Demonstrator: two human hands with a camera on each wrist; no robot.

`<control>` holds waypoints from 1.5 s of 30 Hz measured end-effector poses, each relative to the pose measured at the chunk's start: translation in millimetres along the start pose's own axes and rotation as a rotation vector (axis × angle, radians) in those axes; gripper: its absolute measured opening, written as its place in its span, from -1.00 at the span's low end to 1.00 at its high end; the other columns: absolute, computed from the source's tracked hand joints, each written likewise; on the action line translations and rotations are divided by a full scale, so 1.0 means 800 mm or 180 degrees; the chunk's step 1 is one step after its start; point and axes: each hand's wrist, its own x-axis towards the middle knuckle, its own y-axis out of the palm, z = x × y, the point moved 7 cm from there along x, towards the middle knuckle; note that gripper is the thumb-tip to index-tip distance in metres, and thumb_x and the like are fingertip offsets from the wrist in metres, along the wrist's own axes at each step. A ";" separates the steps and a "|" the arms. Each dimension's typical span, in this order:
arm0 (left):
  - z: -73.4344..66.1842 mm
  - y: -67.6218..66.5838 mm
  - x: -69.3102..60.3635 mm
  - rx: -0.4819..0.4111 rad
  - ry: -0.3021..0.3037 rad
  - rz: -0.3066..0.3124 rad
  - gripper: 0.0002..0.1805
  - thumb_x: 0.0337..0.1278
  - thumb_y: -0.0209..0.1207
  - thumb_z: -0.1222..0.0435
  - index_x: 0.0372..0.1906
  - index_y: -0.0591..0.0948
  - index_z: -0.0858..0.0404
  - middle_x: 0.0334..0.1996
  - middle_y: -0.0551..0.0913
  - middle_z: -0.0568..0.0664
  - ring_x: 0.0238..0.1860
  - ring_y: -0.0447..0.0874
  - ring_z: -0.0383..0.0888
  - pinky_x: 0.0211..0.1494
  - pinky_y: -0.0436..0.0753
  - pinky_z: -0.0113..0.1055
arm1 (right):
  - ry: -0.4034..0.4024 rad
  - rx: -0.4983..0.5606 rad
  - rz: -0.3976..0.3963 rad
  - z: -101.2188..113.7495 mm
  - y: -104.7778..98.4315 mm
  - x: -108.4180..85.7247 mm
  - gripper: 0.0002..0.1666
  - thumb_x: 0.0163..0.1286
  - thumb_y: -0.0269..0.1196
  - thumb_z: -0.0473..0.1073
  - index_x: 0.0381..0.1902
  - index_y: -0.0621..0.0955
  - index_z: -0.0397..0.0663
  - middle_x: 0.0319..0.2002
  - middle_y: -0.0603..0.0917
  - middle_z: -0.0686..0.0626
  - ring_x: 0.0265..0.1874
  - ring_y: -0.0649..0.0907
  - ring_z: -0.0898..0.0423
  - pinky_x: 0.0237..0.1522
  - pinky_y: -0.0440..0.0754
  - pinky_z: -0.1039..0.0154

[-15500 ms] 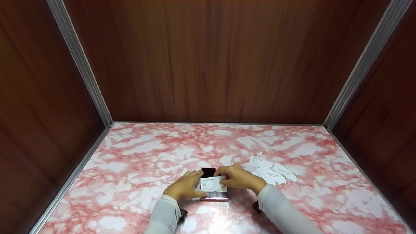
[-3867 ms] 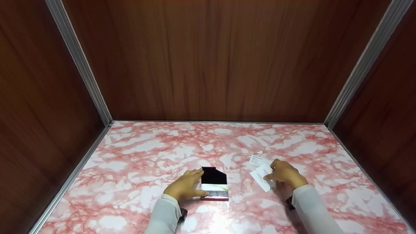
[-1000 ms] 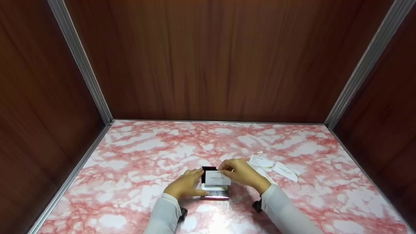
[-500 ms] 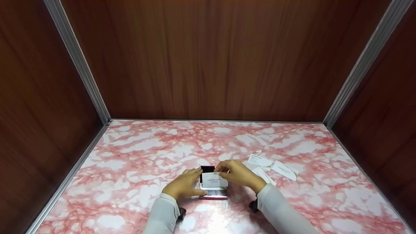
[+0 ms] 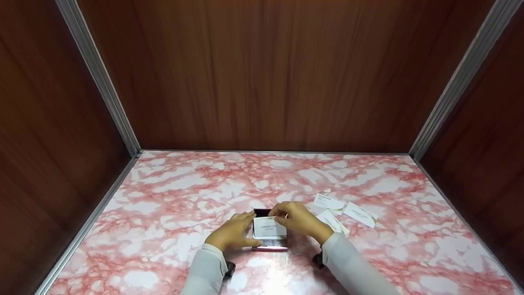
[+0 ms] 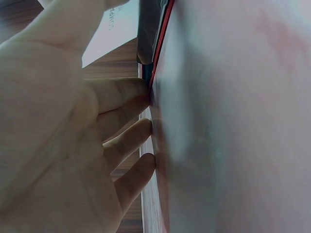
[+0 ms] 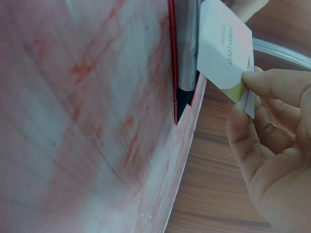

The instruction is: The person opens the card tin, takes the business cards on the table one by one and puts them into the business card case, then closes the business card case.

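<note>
Okay, so both bare hands are over at a flat, rectangular black card case with red edges and a shiny silvery near end [image 5: 273,247], which is sitting on the red-and-white marbled tabletop [image 5: 184,184]. Left hand [image 5: 231,234] is at the case's left side, thumb and forefinger spread wide, thumb touching near the silvery end and forefinger up by the dark far end; the other fingers are only loosely bent, and the left wrist view has their tips resting on the table. Right hand [image 5: 301,221] has a white rectangular card printed COMPANY LOGO, with an olive-green corner [image 7: 227,48], pinched by that corner between thumb and fingers. That card's tilted over the middle of the case, and a few white layers poke out under the pinched corner, so can't tell if it's just one card. Can't tell either whether its lower edge touches the case. Off to the right lie at least three loose white cards: one with small printed text [image 5: 328,203], one with a logo and olive curve [image 5: 360,214], and one partly hidden by the right arm [image 5: 332,220]. Dark brown wood-grain panels [image 5: 262,82] stand around the table.
</note>
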 end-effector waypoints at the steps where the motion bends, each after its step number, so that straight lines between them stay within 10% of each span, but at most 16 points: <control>1: 0.000 0.000 0.000 -0.0003 0.0006 -0.0012 0.05 0.06 0.38 -0.14 0.53 0.25 0.32 0.52 0.23 0.09 0.49 0.14 0.15 0.49 0.21 0.06 | -0.0004 0.0002 -0.0015 0.000 0.000 0.000 -0.85 0.35 0.29 -0.39 -0.17 0.73 -0.15 -0.27 0.74 -0.01 -0.28 0.68 0.14 -0.17 0.69 0.14; 24: 0.003 0.004 -0.003 0.0004 -0.0042 0.0102 0.05 0.10 0.34 -0.19 0.54 0.22 0.29 0.55 0.16 0.06 0.52 0.09 0.14 0.50 0.19 0.08 | 0.0241 0.0094 0.0798 -0.007 0.030 -0.015 -0.81 0.31 0.39 -0.22 -0.11 0.72 -0.06 -0.20 0.69 0.10 -0.22 0.65 0.20 -0.13 0.65 0.25; 45: -0.002 -0.001 -0.003 0.0038 0.0027 0.0038 0.03 0.10 0.34 -0.17 0.53 0.25 0.31 0.53 0.19 0.10 0.50 0.11 0.14 0.49 0.21 0.07 | 0.0088 -0.0267 0.0980 0.002 0.030 -0.020 -0.77 0.38 0.28 -0.34 -0.02 0.71 -0.15 -0.18 0.63 -0.02 -0.17 0.63 0.10 -0.10 0.64 0.23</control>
